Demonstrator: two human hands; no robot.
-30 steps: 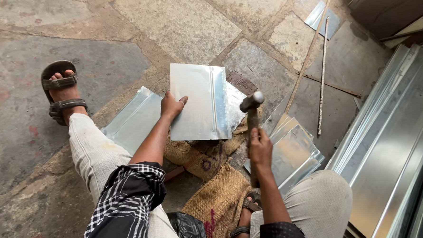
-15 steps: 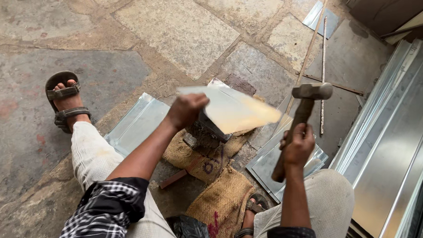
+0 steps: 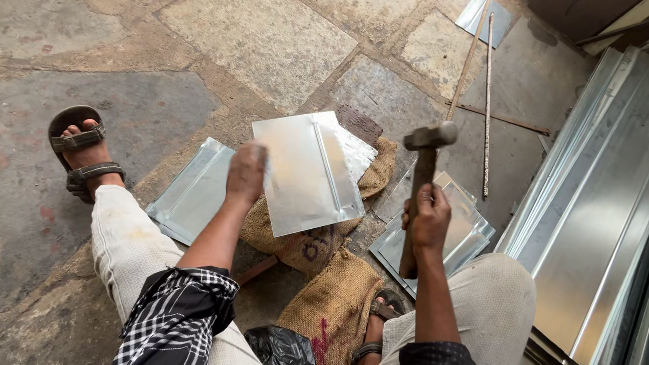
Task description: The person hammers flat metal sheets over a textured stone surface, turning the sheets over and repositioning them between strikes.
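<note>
Sheet metal panel (image 3: pixel 306 172), tilted up half a second ago, is now laid flat on burlap sacking (image 3: pixel 320 245), gripped at its edge by left hand (image 3: pixel 245 173). Hammer (image 3: pixel 421 182) is clenched raised in right hand (image 3: pixel 428 218), poised for striking.

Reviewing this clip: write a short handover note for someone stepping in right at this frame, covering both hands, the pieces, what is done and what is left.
Left hand: grips the left edge of the metal sheet, which lies over the burlap sack.
Right hand: shut on the hammer, head raised, clear of the sheet.
Stacks: more sheets lie left and right of the sack.
Done: the sheet already shows a raised seam down its face.
Left: likely hammering that seam flat; how far along it is cannot be told.
</note>
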